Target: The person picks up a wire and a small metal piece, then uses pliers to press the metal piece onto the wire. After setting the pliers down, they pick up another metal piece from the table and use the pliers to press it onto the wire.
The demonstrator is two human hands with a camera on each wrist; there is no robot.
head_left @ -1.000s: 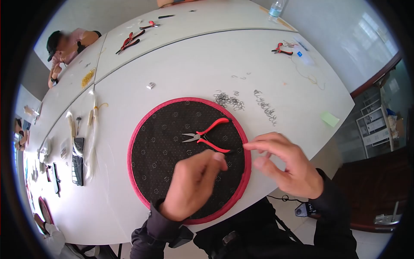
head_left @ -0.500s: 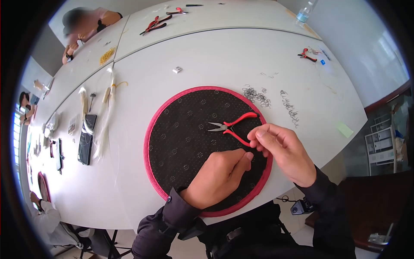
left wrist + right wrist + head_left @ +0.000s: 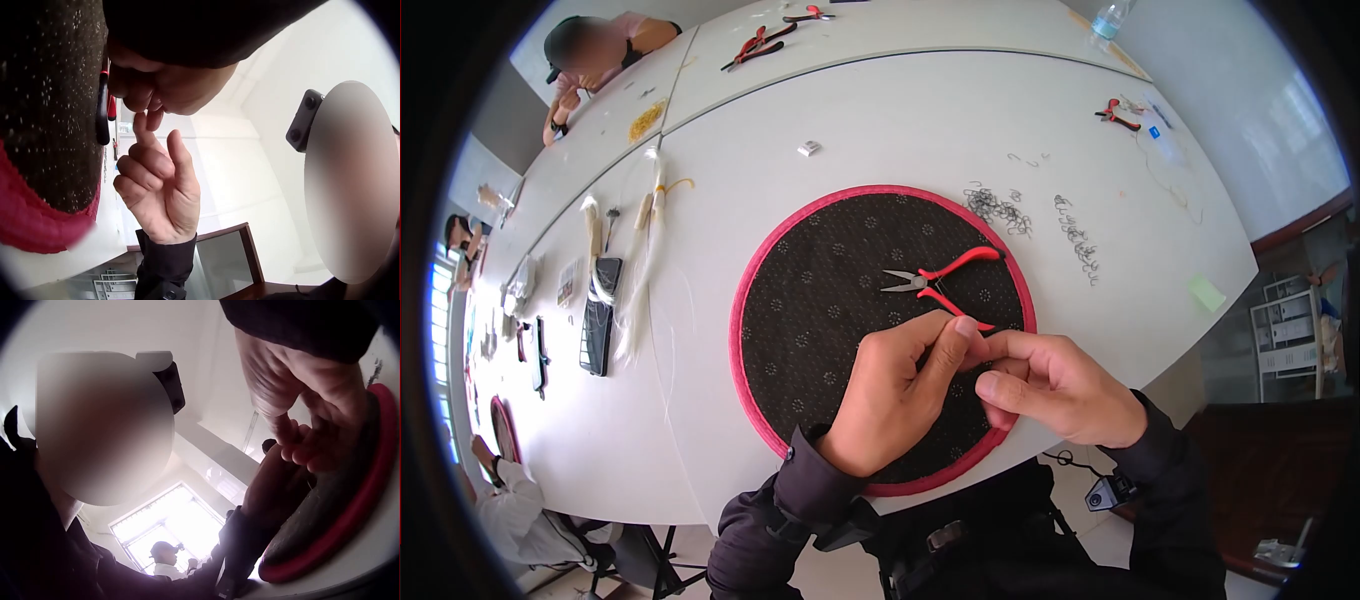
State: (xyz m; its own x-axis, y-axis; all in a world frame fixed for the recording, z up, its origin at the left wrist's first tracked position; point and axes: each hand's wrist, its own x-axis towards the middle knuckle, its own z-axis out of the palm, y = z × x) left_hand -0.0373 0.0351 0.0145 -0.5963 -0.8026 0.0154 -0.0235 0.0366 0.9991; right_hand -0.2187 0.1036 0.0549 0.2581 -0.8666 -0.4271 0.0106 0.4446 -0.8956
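Over the round black mat with a pink rim, my left hand has curled fingers, its thumb pressed to the index finger. A faint thin strand shows below it in the right wrist view; its ends are hidden. My right hand meets the left fingertips, its index finger reaching forward, thumb apart and other fingers bent. In the left wrist view the right hand shows nothing plainly held. Red-handled pliers lie on the mat just beyond both hands, jaws apart and pointing left.
Small dark hooks lie in a pile past the mat's rim, with more hooks to the right. Pale fibre bundles and a phone are at left. More pliers lie at the back; a person sits far left.
My right hand swept in from the right, its thumb and fingertips closing together and then parting beside the left fingertips. My left hand rose slightly toward the pliers. The head view shifted.
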